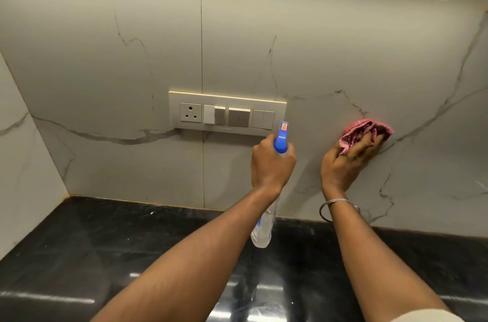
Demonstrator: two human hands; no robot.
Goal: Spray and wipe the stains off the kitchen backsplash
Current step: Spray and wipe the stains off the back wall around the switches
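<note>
At centre my left hand (272,163) curls round a clear plastic spray bottle (261,233), blue trigger head up; its fill I cannot tell. Just right, my right hand (346,163) clutches a crumpled pink cloth (361,131) against the glossy, grey-veined backsplash (132,57).

The switch panel (227,113) juts from the backsplash (105,57); above and left of it the wall runs open. Below its right corner the left hand (272,163) with a spray bottle (280,140) blocks passage; farther right, a pink cloth (361,131) gripped by the right hand (343,163).
</note>
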